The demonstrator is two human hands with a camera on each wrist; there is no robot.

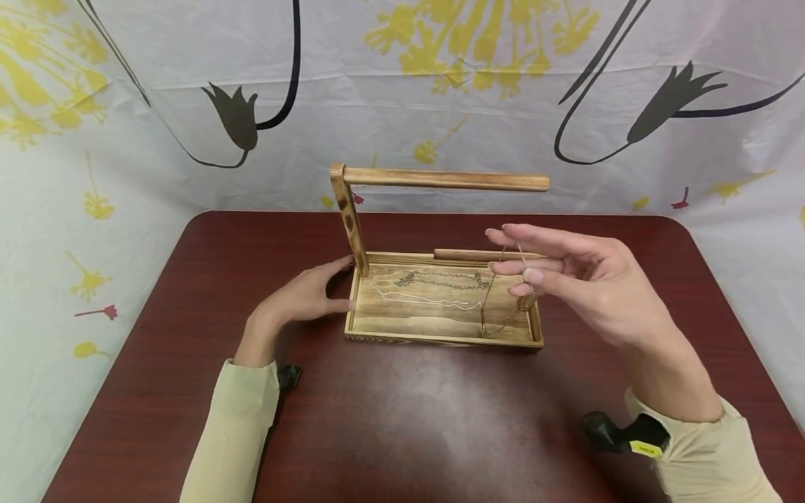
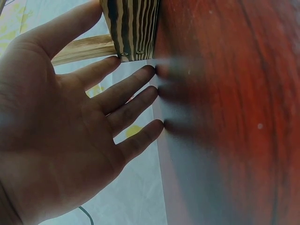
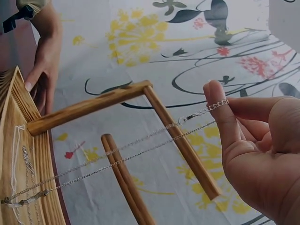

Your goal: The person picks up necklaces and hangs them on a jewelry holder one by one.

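A shallow wooden tray (image 1: 440,340) carries an upright post on its left with a long wooden bar (image 1: 440,179) across the top. At the tray's left end, my left hand (image 1: 298,297) rests with straight, spread fingers, its thumb on the rim; in the left wrist view the fingertips touch the table. My right hand (image 1: 604,293), raised over the tray's right side, pinches a thin chain necklace (image 3: 201,111) near its clasp. The doubled strands hang down, with small beads at the low end by the tray. A pale chain (image 1: 428,300) and a darker chain (image 1: 440,283) lie inside.
A shorter wooden bar (image 1: 462,254) stands lower, along the tray's back edge, partly behind my right fingers. The dark red table (image 1: 402,419) reaches back to a hanging cloth with flower prints (image 1: 428,105). A black wrist device (image 1: 629,433) sits at my right sleeve.
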